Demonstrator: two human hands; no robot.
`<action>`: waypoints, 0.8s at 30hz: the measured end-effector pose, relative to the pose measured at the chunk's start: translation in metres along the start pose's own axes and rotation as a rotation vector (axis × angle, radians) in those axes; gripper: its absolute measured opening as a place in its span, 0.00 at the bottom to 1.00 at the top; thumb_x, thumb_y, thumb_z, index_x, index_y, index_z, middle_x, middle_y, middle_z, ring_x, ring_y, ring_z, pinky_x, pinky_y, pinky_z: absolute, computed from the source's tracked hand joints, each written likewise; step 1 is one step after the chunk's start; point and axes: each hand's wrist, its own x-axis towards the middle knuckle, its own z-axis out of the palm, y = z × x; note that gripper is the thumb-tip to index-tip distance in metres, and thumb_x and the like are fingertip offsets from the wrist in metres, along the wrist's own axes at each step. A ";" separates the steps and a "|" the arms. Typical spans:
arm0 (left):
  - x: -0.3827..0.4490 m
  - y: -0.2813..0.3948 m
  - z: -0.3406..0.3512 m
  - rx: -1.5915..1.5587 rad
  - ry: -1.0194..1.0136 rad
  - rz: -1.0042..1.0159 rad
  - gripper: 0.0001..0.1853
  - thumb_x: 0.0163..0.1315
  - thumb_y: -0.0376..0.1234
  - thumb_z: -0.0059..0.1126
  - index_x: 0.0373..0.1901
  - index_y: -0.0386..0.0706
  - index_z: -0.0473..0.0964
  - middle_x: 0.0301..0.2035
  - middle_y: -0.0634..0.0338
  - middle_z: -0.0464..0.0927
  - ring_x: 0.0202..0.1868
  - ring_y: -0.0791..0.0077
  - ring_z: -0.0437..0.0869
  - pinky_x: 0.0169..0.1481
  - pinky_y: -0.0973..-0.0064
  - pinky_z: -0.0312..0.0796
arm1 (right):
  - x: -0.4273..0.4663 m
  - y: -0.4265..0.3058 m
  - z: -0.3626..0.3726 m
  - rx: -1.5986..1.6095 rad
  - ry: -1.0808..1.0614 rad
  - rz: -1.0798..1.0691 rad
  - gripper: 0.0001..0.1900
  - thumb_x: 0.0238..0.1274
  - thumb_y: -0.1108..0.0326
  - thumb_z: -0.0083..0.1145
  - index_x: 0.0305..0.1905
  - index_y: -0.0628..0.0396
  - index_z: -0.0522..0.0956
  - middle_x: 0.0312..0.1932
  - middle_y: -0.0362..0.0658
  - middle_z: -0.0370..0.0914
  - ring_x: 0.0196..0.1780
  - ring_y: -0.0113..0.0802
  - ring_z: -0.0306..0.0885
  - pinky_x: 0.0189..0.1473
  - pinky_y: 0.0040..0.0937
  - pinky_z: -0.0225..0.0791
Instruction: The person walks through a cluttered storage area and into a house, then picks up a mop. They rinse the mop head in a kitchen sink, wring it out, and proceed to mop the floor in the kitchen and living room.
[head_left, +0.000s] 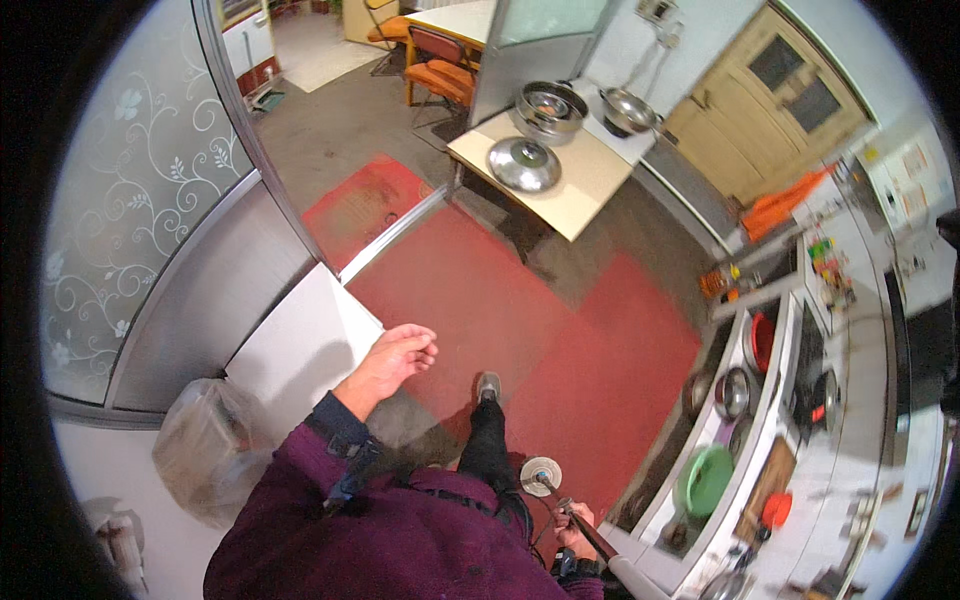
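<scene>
My left hand (397, 358) is held out over the floor beside a white panel-topped surface (307, 337). Its fingers are loosely bent, and I see nothing in them. Low on my right side, my right hand (576, 526) grips a long pole (592, 535). At the pole's far end is a round white disc (541, 476) with a blue spot at its centre; what kind of tool this is I cannot tell. A dark cord hangs next to the pole. One shoe (487, 386) rests on the red mat (465, 262).
A table (581, 202) ahead bears a steel pot (551, 112) and a domed lid (524, 163). To the right runs a kitchen counter with shelves holding a green basin (703, 480). A frosted glass partition (142, 210) and a plastic bag (214, 450) are left. A metal threshold (390, 236) crosses the floor.
</scene>
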 end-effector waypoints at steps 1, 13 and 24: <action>0.018 0.016 -0.012 -0.025 0.054 0.048 0.06 0.69 0.31 0.57 0.44 0.40 0.76 0.34 0.60 0.80 0.35 0.73 0.81 0.43 0.75 0.75 | 0.022 -0.026 0.027 0.005 -0.043 0.038 0.09 0.59 0.62 0.58 0.37 0.57 0.75 0.27 0.41 0.73 0.19 0.24 0.63 0.21 0.21 0.63; 0.081 0.136 -0.142 -0.466 0.749 0.415 0.06 0.69 0.34 0.58 0.44 0.45 0.76 0.32 0.65 0.81 0.33 0.77 0.82 0.42 0.75 0.76 | 0.302 -0.259 0.473 -0.670 0.012 0.564 0.11 0.66 0.63 0.52 0.39 0.62 0.73 0.26 0.45 0.73 0.20 0.28 0.65 0.19 0.25 0.65; 0.272 0.317 -0.265 -0.542 0.640 0.537 0.07 0.71 0.34 0.54 0.45 0.41 0.76 0.34 0.61 0.83 0.34 0.75 0.84 0.40 0.75 0.76 | 0.494 -0.169 0.899 -0.897 -0.169 0.523 0.13 0.60 0.61 0.55 0.39 0.60 0.69 0.31 0.44 0.70 0.24 0.27 0.63 0.22 0.23 0.61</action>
